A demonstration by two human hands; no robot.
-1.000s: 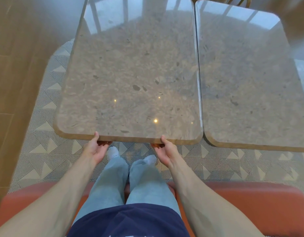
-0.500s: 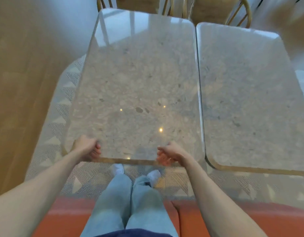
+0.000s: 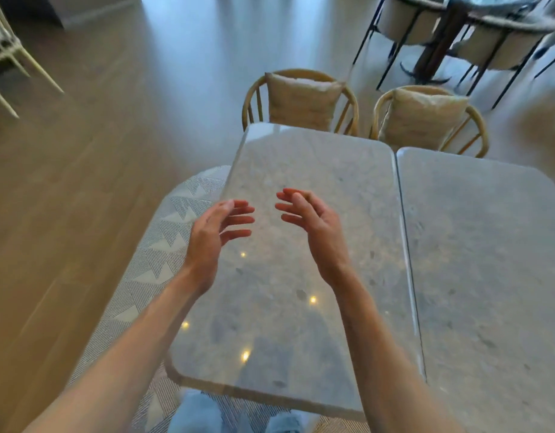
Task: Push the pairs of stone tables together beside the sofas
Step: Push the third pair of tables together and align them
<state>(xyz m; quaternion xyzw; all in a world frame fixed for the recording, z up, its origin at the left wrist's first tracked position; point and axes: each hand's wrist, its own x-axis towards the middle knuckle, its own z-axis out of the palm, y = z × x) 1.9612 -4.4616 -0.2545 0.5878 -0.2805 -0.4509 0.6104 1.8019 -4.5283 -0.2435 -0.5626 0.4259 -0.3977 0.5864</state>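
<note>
Right stone table [image 3: 488,276] cut by frame edge — far dining set [image 3: 457,29] blurred.

2 round-backed wooden chairs with beige cushions [image 3: 302,100] [image 3: 426,118] are standing at the far side. A grey triangle-patterned rug [image 3: 163,245] is lying on the brown wood-plank floor [image 3: 66,182]. A dark-legged dining set [image 3: 451,32] is sitting beyond.

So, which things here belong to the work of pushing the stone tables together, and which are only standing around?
Belong to the job:
left stone table
right stone table
left hand and right hand, both open, holding nothing

Only standing around:
two wicker chairs with cushions
patterned rug
dark dining table behind
</note>
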